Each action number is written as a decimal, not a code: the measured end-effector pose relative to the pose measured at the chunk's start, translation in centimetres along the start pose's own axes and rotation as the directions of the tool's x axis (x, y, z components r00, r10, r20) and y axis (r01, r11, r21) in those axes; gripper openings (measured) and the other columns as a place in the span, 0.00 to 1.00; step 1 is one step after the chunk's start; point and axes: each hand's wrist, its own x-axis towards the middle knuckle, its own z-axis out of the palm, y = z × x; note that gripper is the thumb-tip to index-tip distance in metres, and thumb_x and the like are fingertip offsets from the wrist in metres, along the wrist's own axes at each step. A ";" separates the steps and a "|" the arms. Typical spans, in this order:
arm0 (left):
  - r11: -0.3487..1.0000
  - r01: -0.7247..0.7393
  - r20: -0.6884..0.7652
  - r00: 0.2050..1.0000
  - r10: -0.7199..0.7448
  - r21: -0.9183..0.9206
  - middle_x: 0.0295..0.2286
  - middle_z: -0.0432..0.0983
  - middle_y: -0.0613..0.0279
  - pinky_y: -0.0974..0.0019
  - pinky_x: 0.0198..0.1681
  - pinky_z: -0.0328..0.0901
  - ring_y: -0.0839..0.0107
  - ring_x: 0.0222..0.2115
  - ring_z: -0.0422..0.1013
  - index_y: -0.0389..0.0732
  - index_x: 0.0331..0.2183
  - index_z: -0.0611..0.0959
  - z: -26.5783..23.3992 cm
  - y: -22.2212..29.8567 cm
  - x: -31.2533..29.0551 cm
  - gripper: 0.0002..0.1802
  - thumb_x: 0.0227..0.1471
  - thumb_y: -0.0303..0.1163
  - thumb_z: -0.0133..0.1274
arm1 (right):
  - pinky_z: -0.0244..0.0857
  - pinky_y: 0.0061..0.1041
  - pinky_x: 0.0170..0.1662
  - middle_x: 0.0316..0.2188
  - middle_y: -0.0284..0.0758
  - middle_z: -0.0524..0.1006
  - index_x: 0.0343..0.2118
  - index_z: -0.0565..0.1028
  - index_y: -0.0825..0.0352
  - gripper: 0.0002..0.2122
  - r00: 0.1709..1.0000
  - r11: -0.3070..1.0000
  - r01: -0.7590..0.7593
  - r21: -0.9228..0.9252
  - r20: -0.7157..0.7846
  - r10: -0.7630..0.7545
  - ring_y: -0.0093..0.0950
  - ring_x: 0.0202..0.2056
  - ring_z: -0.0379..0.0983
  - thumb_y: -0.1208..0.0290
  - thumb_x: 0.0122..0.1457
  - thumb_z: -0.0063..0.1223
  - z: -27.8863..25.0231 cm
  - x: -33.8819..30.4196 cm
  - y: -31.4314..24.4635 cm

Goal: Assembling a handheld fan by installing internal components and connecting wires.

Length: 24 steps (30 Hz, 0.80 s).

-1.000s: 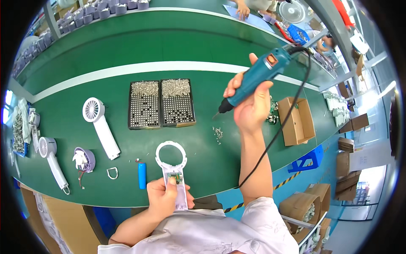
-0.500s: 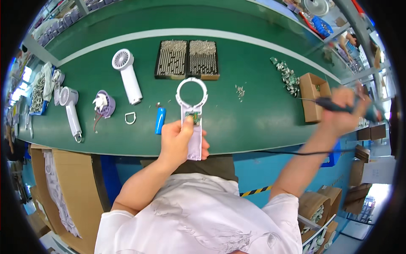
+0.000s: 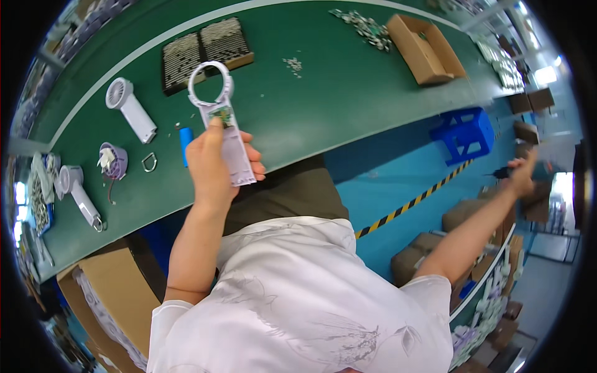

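Observation:
My left hand (image 3: pixel 214 161) is closed round a pale lilac handheld-fan housing half (image 3: pixel 236 152), thumb pressing by a small green circuit board (image 3: pixel 221 115) inside it. The housing's open ring (image 3: pixel 229 82) points away from me. Far out to the right, beyond the bench, my right hand (image 3: pixel 522 179) grips an electric screwdriver (image 3: pixel 501 173); only part of its dark body shows, and the hand is somewhat blurred. Left of the housing lie a blue battery cell (image 3: pixel 186 147), a D-shaped ring (image 3: pixel 149 162) and a lilac fan motor part (image 3: pixel 114 161) with wires.
Two white handheld fans (image 3: pixel 138 119) (image 3: pixel 81 194) lie on the green bench (image 3: pixel 298 124). A screw tray (image 3: pixel 239 61) stands behind the housing, with loose screws (image 3: pixel 293 66) to its right. Farther right are small metal parts (image 3: pixel 367 30), a cardboard box (image 3: pixel 429 74) and a blue stool (image 3: pixel 466 138).
My right hand has swung farther right and off the bench with the screwdriver. The view has turned rightward, so the bench appears tilted. My left hand keeps its hold on the housing.

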 end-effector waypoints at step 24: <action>0.992 -0.027 0.186 0.981 0.050 -0.125 0.15 0.73 0.50 0.60 0.10 0.69 0.60 0.10 0.71 0.31 0.31 0.79 -2.6 -1.6 0.6 0.32 0.65 0.53 0.37 | 0.74 0.39 0.36 0.37 0.48 0.80 0.44 0.75 0.81 0.25 -0.410 0.068 -0.321 -0.945 0.203 0.889 0.39 0.34 0.79 0.60 0.55 0.65 -3.7 -44.5 29.3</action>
